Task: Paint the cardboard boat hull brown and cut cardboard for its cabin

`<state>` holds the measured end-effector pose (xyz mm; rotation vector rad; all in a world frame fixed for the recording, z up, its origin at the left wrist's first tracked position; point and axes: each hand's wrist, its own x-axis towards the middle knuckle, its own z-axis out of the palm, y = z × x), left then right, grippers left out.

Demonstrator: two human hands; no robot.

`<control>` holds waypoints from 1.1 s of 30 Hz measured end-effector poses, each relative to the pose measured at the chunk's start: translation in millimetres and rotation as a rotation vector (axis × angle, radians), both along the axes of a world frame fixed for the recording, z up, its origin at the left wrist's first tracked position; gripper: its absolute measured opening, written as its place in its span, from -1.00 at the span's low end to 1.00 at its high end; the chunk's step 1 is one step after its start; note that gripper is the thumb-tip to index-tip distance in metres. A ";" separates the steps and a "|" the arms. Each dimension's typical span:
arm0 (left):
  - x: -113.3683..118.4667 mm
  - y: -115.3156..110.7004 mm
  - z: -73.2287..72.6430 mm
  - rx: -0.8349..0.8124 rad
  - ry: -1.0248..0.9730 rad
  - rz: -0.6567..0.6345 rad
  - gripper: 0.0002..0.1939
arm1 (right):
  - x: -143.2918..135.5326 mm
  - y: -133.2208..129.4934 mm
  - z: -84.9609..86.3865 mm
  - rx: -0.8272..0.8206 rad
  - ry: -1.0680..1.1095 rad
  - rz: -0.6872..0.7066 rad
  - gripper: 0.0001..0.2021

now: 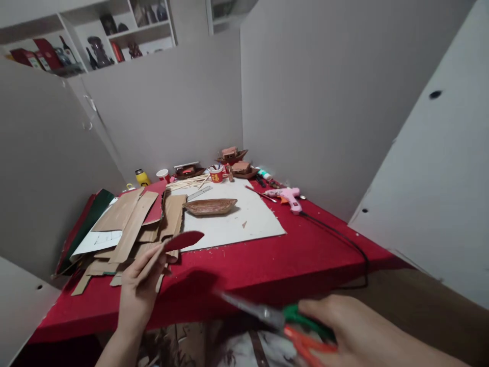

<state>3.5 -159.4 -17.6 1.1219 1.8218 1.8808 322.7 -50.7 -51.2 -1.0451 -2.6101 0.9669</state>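
Note:
My left hand (143,278) is closed on a piece of cardboard (185,240) with a curved edge and a reddish face, held up over the front of the red-covered table. At the lower right, my right hand (344,326) grips a pair of scissors (273,317) with one green and one orange handle loop. The scissors point left, in front of the table edge, and motion blurs them. Their blades look closed together. Apart from both hands, a brown model boat hull (211,206) rests on a white board (252,219).
Cardboard strips (132,224) pile up at the left. A pink glue gun (290,198) lies at the right, its black cord (344,235) hanging over the edge. Behind the hull are a ruler (200,192), thin sticks, a red cup (216,174), several finished boats (241,169) and a yellow bottle (142,177).

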 end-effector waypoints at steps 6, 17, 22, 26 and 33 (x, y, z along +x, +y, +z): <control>-25.4 -21.4 0.6 0.079 0.039 0.083 -0.62 | -11.2 70.3 43.7 0.379 -0.286 -0.370 -0.62; -16.7 9.9 3.2 0.248 0.145 0.009 -0.70 | -77.8 153.7 38.3 0.415 -0.286 -0.428 -0.69; -13.7 22.8 18.3 0.164 0.256 -0.129 -0.72 | -76.6 135.2 49.0 0.483 -0.031 -0.264 -0.64; 4.9 41.6 29.4 0.181 0.492 -0.208 -0.68 | -74.7 103.6 62.2 0.442 0.204 0.050 -0.30; 31.2 85.7 36.0 0.150 0.590 -0.390 -0.61 | -79.9 110.8 54.9 0.391 0.501 0.186 -0.76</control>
